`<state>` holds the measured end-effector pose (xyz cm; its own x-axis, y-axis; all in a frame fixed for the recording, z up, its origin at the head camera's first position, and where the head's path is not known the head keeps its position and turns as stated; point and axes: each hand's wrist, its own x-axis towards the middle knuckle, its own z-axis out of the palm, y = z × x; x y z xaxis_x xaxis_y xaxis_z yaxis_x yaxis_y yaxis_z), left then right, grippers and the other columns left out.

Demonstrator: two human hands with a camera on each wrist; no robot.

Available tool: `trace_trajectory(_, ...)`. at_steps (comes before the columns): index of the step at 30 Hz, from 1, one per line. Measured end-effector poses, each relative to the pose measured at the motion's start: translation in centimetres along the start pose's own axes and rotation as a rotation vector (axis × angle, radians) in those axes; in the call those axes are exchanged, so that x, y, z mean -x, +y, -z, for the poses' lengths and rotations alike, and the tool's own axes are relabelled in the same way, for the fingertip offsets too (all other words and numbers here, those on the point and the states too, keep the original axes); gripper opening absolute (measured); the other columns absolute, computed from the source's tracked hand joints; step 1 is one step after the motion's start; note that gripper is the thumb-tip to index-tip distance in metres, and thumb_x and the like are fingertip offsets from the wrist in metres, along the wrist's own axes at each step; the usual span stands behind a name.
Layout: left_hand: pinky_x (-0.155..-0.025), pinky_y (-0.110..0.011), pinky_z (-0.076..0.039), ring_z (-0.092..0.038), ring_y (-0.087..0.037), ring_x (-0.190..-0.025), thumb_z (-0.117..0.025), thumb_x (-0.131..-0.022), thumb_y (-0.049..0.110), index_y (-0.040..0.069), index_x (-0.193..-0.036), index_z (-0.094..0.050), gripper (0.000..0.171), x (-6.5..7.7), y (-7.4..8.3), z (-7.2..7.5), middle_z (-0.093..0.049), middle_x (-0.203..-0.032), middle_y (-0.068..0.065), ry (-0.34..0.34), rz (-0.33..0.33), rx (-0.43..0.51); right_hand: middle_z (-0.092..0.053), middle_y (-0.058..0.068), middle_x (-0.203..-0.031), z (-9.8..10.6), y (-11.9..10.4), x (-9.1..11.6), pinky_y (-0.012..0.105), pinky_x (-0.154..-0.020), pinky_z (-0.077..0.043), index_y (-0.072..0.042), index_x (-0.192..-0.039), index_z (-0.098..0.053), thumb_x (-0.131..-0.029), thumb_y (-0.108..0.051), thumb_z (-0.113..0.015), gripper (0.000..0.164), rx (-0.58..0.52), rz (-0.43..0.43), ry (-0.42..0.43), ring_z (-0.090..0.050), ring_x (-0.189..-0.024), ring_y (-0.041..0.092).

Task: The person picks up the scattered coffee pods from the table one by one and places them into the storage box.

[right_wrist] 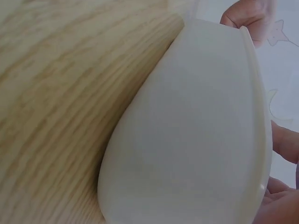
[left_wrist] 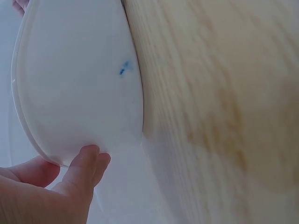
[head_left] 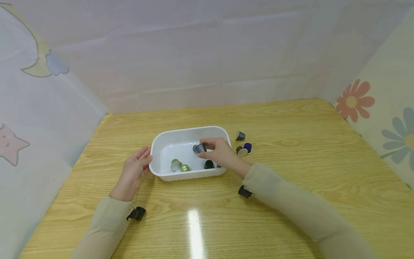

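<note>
- I'm watching the grey coffee capsule (head_left: 200, 148), pinched side-on between thumb and fingertips of my right hand (head_left: 220, 154), over the middle of the white plastic tub (head_left: 157, 144).
- I judge it light, with a thin foil shell that dents easily and is a bit slick; a soft grip on the tapered wall seems best.
- Below in the tub: two green capsules (head_left: 180, 166) and a black capsule (head_left: 209, 164).
- My left hand (head_left: 134, 172) lies relaxed, fingertips resting against the tub's left rim, gripping nothing.
- Outward on the table (head_left: 291, 172), right of the tub: a dark capsule (head_left: 240, 135), then a purple capsule (head_left: 247, 146) touching another dark one.
</note>
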<state>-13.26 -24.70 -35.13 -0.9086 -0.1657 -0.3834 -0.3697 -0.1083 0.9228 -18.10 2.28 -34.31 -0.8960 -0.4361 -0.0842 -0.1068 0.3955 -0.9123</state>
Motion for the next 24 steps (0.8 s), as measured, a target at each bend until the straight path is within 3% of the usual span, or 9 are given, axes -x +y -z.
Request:
trace_trajectory(10,-0.088,-0.016,-0.044,-0.032,-0.022,-0.14,-0.042,-0.104,0.004,0.006,-0.156,-0.014,0.059,0.2,0.0,0.1,-0.023,-0.159,-0.006,-0.015,-0.019,0.001,-0.058,0.019,-0.133,-1.0,0.4,-0.1,0.041,-0.103,-0.04,0.004,-0.13,-0.059,-0.086,-0.008,-0.075,0.049,0.093,0.038,-0.072,-0.051,-0.126,0.033)
trace_trajectory(18,-0.087,-0.016,-0.045,-0.033,-0.022,-0.139,-0.043,-0.104,0.004,0.007,-0.156,-0.014,0.059,0.2,0.0,0.0,-0.023,-0.159,-0.006,-0.016,-0.005,0.006,-0.055,0.018,-0.135,-1.1,0.3,0.1,0.037,-0.104,-0.038,0.006,-0.137,-0.05,-0.087,-0.009,-0.074,0.058,0.105,0.043,-0.095,-0.049,-0.128,0.029)
trace_trajectory(24,-0.081,-0.015,-0.046,-0.044,-0.013,-0.129,-0.044,-0.104,0.006,0.008,-0.156,-0.017,0.058,0.1,0.1,0.0,-0.025,-0.158,-0.006,0.0,0.003,-0.014,-0.058,0.015,-0.133,-0.3,0.6,0.7,0.038,-0.099,-0.045,0.004,-0.132,-0.057,-0.088,-0.008,-0.072,0.047,0.058,0.063,-0.05,-0.053,-0.125,0.027)
